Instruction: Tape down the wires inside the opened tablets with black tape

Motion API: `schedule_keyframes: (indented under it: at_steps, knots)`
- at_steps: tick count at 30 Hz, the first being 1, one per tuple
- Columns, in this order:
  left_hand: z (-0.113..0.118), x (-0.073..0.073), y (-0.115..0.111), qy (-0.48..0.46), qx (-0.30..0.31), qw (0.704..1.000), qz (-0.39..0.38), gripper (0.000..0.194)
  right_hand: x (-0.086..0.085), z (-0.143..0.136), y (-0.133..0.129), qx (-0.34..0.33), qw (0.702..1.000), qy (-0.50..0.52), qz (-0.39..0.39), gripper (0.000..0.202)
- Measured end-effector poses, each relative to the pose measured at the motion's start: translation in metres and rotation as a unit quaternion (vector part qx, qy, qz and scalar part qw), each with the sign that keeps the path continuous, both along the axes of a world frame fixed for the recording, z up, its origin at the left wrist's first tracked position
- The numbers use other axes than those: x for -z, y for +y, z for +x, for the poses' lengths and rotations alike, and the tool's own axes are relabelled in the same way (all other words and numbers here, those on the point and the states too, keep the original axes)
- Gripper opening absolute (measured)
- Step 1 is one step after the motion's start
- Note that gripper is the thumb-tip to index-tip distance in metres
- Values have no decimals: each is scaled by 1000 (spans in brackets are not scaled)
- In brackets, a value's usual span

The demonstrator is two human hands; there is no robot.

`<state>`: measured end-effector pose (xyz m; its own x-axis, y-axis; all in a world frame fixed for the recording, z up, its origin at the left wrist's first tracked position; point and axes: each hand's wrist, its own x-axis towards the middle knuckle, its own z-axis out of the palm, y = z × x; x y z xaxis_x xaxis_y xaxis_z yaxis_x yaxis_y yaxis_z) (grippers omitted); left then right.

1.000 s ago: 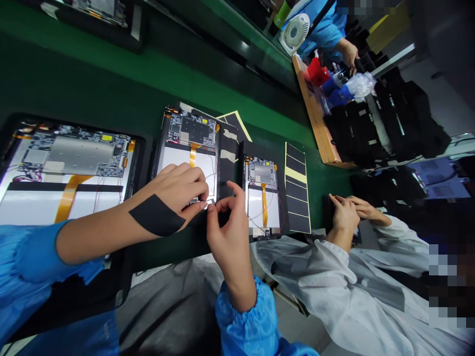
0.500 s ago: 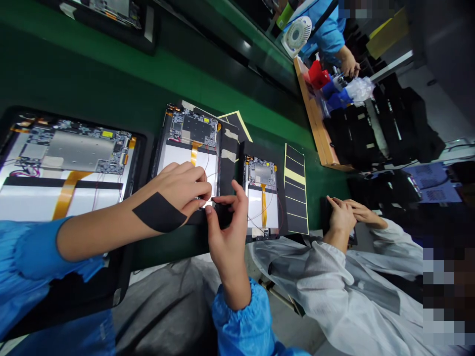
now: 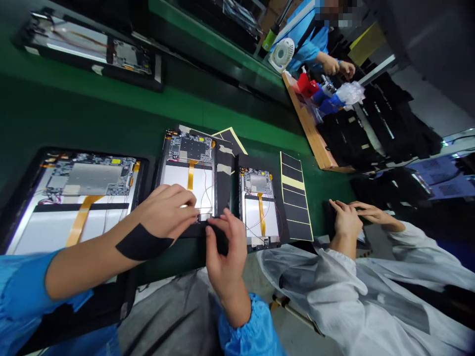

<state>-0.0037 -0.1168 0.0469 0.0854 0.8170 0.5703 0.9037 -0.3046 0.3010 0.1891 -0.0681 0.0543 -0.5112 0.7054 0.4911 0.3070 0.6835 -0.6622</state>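
My left hand [image 3: 168, 210] reaches over the lower part of an opened tablet [image 3: 198, 178], which shows its circuit board, orange ribbon cable and thin wires. Its thumb and fingertips are closed together near the bottom edge; what they pinch is too small to make out. My right hand [image 3: 228, 249] is at the lower right corner of the same tablet, thumb and forefinger nearly meeting at the black edge, the other fingers raised. Anything between those tips is hidden. A black adhesive patch [image 3: 143, 243] clings to my left wrist.
Opened tablets lie left [image 3: 94, 178], right [image 3: 259, 207] and at the back [image 3: 89, 44] of the green table [image 3: 178, 101]. A sheet of black stickers [image 3: 297, 212] lies farther right. Beyond it are a co-worker's hands [image 3: 347, 222]. A small fan [image 3: 282, 54] stands by a wooden-edged board [image 3: 306, 126].
The view has shifted, showing more of the back tablet. My left fingertips have moved slightly left, away from my right hand. Both hands stay at the middle tablet's lower edge.
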Motion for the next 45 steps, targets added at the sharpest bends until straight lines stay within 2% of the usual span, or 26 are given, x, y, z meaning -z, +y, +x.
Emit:
schedule_keyframes:
  at_steps: [3, 10, 15, 18, 21, 25, 30, 32, 33, 34, 36, 38, 41, 45]
  knots:
    - [4, 2, -1, 26, -11, 1000, -2, 32, -3, 5, -4, -20, 999, -40, 30, 59]
    - [6, -13, 7, -42, -55, 990, -124, 19, -8, 10, -3, -42, 996, -76, 17, 57]
    - [6, -14, 4, -27, -76, 989, -124, 22, -9, 10, -4, -52, 997, -59, 5, 56]
    - [2, -10, 0, 6, -55, 992, -111, 18, -9, 10, -2, -60, 997, -49, -9, 58]
    - [1, -9, -5, 14, -36, 992, -121, 17, -9, 11, -1, -72, 996, -30, -49, 58]
    - [7, -6, -9, -22, -34, 989, -144, 22, -13, 14, 1, -87, 988, -10, -128, 58]
    - [7, -9, 1, -65, -19, 982, -178, 27, -23, 17, -1, -80, 962, 33, -260, 49]
    - [2, -15, 9, -63, -11, 978, -197, 27, -26, 17, -2, -60, 937, 80, -336, 40]
    - [-1, -18, 12, -57, 4, 977, -205, 26, -27, 16, -2, -58, 913, 107, -388, 35]
    - [-4, -22, 16, -52, 17, 976, -209, 25, -27, 15, -2, -64, 881, 133, -449, 33]
    - [-11, -27, 21, -50, 44, 974, -217, 23, -27, 10, 0, -94, 798, 182, -567, 35]
    - [-15, -29, 24, -58, 62, 970, -228, 21, -27, 5, 4, -118, 722, 223, -644, 41]
    - [-17, -26, 25, -84, 68, 968, -225, 19, -27, -2, 8, -113, 654, 281, -693, 42]
    - [-15, -20, 24, -115, 49, 966, -226, 21, -29, -3, 6, -100, 596, 320, -729, 38]
